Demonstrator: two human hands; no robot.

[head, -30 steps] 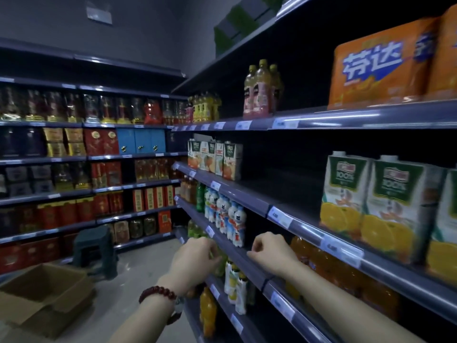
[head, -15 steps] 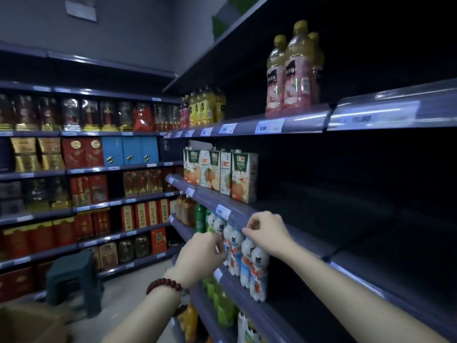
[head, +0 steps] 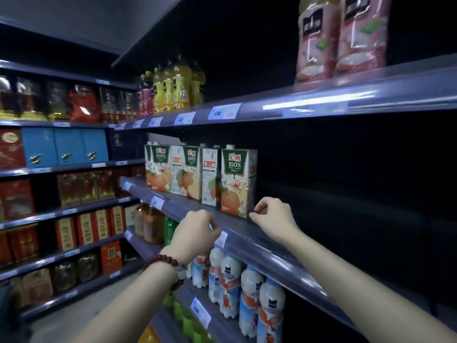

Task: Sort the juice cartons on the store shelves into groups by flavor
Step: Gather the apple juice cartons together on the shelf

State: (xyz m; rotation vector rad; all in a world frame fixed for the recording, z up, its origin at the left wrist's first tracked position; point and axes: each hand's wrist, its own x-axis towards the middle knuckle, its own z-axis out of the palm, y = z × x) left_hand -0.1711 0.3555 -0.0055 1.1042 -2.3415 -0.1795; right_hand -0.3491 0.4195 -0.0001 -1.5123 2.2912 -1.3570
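Note:
A row of green-topped juice cartons with orange-red fruit pictures stands on the middle shelf (head: 188,206). The nearest carton (head: 235,181) reads "100% apple juice". Behind it stand a side-on carton (head: 209,179) and more cartons (head: 158,167) toward the aisle's far end. My right hand (head: 272,216) hovers at the nearest carton's lower right corner, fingers curled, holding nothing; whether it touches the carton I cannot tell. My left hand (head: 195,233), with a red bead bracelet, is loosely curled in front of the shelf edge, below and left of that carton, empty.
Pink-labelled bottles (head: 341,38) and yellow bottles (head: 178,85) stand on the shelf above. White and blue bottles (head: 230,280) fill the shelf below. To the right of the cartons the middle shelf is dark. Boxed goods (head: 66,147) line the back-wall shelves.
The view has moved left along the aisle and closer to the apple cartons. Both hands have risen from the lower shelf edge to the carton shelf; the right hand now sits at the nearest carton.

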